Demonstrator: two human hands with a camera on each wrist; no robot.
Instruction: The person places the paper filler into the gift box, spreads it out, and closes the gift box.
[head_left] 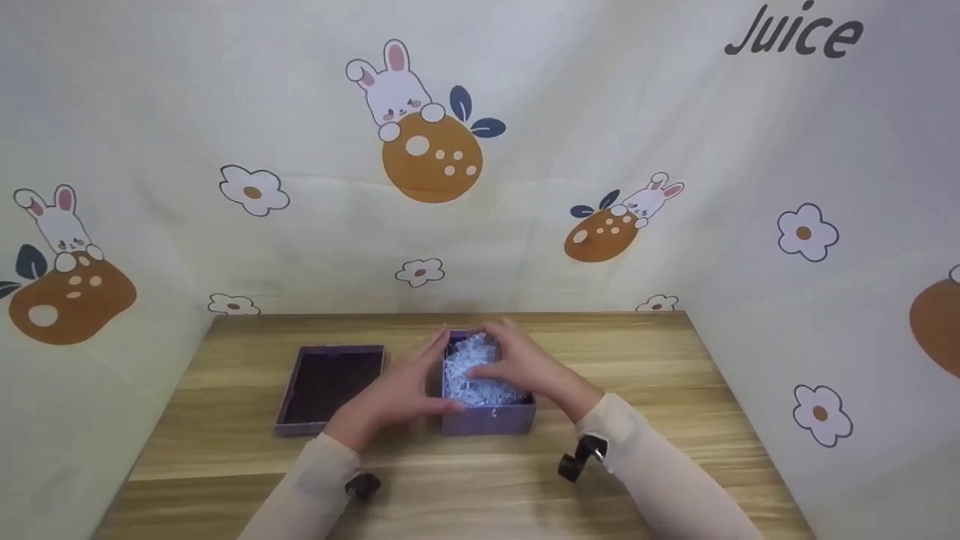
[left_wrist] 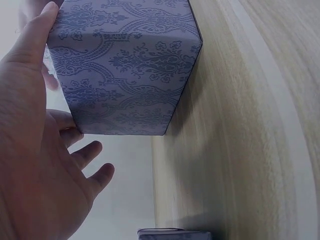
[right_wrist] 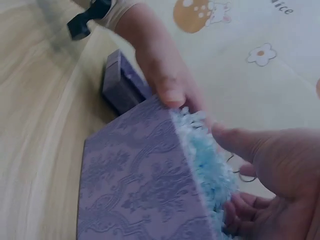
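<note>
A purple box with an embossed damask pattern stands uncovered on the table. Pale blue shredded paper fills it nearly to the rim. My left hand grips the box from its left side, the thumb on the near rim and the fingers round the far end. Over the filling is my right hand; its thumb lies on the shreds and its fingers touch them near the far right side. In the right wrist view, the shredded paper bulges past the rim between that thumb and fingers. Anything beneath the shreds is hidden.
Left of the box, a shallow purple lid lies with its dark inside facing up. The wood-grain table is bounded by a printed cloth backdrop behind and on both sides. Black wrist mounts hang below the sleeves.
</note>
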